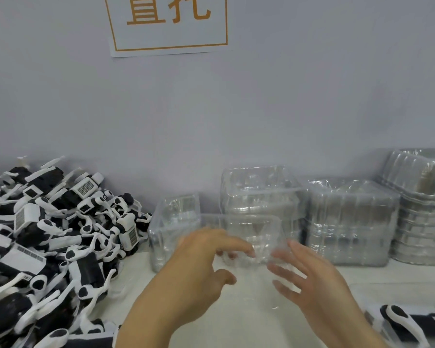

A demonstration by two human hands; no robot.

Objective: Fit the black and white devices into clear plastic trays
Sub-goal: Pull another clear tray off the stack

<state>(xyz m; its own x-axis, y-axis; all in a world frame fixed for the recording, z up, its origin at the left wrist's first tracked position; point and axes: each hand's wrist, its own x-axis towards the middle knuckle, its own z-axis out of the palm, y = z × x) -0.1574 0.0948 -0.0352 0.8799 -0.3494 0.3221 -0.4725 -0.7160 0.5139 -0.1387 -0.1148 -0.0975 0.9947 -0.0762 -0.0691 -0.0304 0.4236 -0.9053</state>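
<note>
Clear plastic tray [251,237] at frame centre, lifted above the white surface [249,322], held between left hand [199,267] and right hand [312,275], fingers loosely spread on its edges, likely freeing it for devices [48,242] heaped lower left.

Two bare forearms, left hand [196,267] and right hand [312,280], no sleeves, gloves or rings
</note>
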